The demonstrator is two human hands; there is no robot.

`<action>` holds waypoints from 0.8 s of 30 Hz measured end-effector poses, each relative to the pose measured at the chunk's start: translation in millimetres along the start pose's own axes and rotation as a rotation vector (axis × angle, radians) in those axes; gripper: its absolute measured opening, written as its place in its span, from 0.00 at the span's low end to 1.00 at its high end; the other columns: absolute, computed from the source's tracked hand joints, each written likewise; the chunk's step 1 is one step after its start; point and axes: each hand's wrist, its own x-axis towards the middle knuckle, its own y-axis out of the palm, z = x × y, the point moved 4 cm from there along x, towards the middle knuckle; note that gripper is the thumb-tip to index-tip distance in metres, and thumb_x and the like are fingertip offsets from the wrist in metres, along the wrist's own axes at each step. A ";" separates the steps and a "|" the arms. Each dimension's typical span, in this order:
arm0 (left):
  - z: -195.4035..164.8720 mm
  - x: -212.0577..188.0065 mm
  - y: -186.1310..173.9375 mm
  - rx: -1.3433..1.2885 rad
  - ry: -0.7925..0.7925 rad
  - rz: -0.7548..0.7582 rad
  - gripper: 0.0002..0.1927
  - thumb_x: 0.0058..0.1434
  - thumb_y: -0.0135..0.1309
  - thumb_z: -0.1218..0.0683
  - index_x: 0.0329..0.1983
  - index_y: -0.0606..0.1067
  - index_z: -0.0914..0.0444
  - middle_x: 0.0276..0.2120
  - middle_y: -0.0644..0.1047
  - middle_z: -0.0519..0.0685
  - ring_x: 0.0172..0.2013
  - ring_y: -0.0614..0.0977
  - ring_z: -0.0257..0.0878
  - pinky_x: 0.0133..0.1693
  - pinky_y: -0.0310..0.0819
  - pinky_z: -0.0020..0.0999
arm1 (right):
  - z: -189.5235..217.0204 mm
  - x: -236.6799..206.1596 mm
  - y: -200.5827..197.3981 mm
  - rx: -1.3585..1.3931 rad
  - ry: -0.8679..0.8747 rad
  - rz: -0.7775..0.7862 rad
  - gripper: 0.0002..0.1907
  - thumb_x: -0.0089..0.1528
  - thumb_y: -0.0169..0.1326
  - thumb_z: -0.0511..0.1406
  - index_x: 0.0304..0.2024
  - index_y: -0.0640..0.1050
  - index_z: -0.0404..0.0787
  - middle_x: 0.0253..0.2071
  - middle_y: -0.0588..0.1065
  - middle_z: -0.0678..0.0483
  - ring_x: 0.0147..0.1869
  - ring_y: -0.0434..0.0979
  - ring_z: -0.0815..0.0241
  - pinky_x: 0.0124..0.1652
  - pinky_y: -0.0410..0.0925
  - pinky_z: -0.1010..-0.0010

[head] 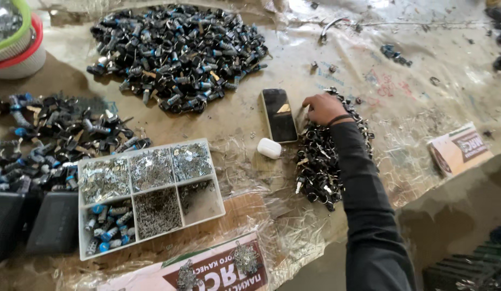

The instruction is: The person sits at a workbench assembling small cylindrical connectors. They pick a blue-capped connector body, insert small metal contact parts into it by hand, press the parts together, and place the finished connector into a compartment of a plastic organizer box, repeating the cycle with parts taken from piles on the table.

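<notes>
Presently right hand (321, 109) atop small black parts pile (320, 161), phone (279, 115) just beside

Showing crinkled glossy clear plastic sheeting (423, 102) over the counter. Beside the glossy glass-faced phone (279, 115): smooth white plastic earbud case (269, 147), shiny metal and matt black plastic small parts (320, 161). Left of it, glinting metal bits filling a white plastic divided tray (151, 194). Matt dark cloth sleeve (363, 199).
</notes>
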 end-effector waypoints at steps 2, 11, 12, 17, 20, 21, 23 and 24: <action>1.3 -3.2 -3.0 0.030 0.011 -0.016 0.16 0.56 0.65 0.58 0.47 0.78 0.62 0.34 0.84 0.50 0.33 0.88 0.37 0.36 0.82 0.31 | -3.1 -9.2 -3.3 0.126 -0.014 -0.098 0.17 0.54 0.61 0.38 0.46 0.83 0.43 0.40 0.80 0.47 0.47 0.81 0.45 0.49 0.72 0.56; -44.1 -15.1 -34.3 0.303 0.232 -0.169 0.15 0.55 0.65 0.56 0.46 0.79 0.60 0.32 0.84 0.49 0.32 0.88 0.38 0.35 0.81 0.31 | 17.5 -129.3 -13.7 0.605 0.024 -0.560 0.12 0.70 0.59 0.31 0.57 0.80 0.38 0.52 0.75 0.47 0.44 0.77 0.58 0.44 0.71 0.70; -57.0 -12.7 -33.7 0.330 0.252 -0.181 0.15 0.55 0.66 0.56 0.45 0.79 0.60 0.32 0.84 0.49 0.32 0.88 0.38 0.34 0.81 0.31 | 34.5 -144.8 -11.9 0.438 -0.092 -0.666 0.09 0.73 0.62 0.29 0.56 0.81 0.34 0.51 0.77 0.44 0.48 0.77 0.58 0.47 0.71 0.73; -117.3 25.0 -46.8 0.337 0.214 -0.132 0.12 0.58 0.64 0.56 0.45 0.80 0.60 0.31 0.85 0.49 0.29 0.87 0.40 0.32 0.80 0.33 | 91.9 -224.2 46.3 1.768 -0.101 -0.370 0.11 0.66 0.61 0.30 0.50 0.83 0.31 0.39 0.72 0.52 0.40 0.78 0.59 0.41 0.70 0.71; -138.7 59.3 -62.7 0.394 0.234 -0.066 0.09 0.61 0.62 0.57 0.44 0.81 0.60 0.33 0.85 0.48 0.30 0.88 0.38 0.31 0.80 0.33 | 126.6 -252.6 54.3 0.296 -0.004 -0.724 0.05 0.69 0.59 0.30 0.47 0.80 0.34 0.50 0.76 0.44 0.56 0.76 0.49 0.52 0.70 0.64; -143.5 69.1 -68.1 0.442 0.252 -0.024 0.09 0.62 0.61 0.58 0.45 0.81 0.61 0.36 0.85 0.50 0.32 0.87 0.39 0.32 0.80 0.34 | 130.2 -254.7 56.7 0.420 -0.020 -0.777 0.06 0.73 0.57 0.31 0.48 0.78 0.33 0.56 0.73 0.41 0.57 0.74 0.51 0.54 0.69 0.65; -149.7 92.6 -76.8 0.545 0.370 0.005 0.09 0.62 0.59 0.59 0.46 0.80 0.62 0.40 0.84 0.51 0.36 0.86 0.42 0.38 0.78 0.37 | 136.2 -257.1 61.8 0.731 -0.059 -0.856 0.08 0.78 0.54 0.34 0.51 0.74 0.34 0.64 0.68 0.38 0.61 0.72 0.54 0.58 0.67 0.68; -152.6 103.0 -80.7 0.601 0.464 -0.014 0.11 0.61 0.58 0.60 0.47 0.80 0.62 0.41 0.83 0.51 0.38 0.85 0.44 0.42 0.78 0.39 | 137.4 -257.2 63.4 0.920 -0.093 -0.885 0.08 0.79 0.53 0.35 0.53 0.73 0.35 0.67 0.67 0.38 0.62 0.71 0.55 0.61 0.67 0.69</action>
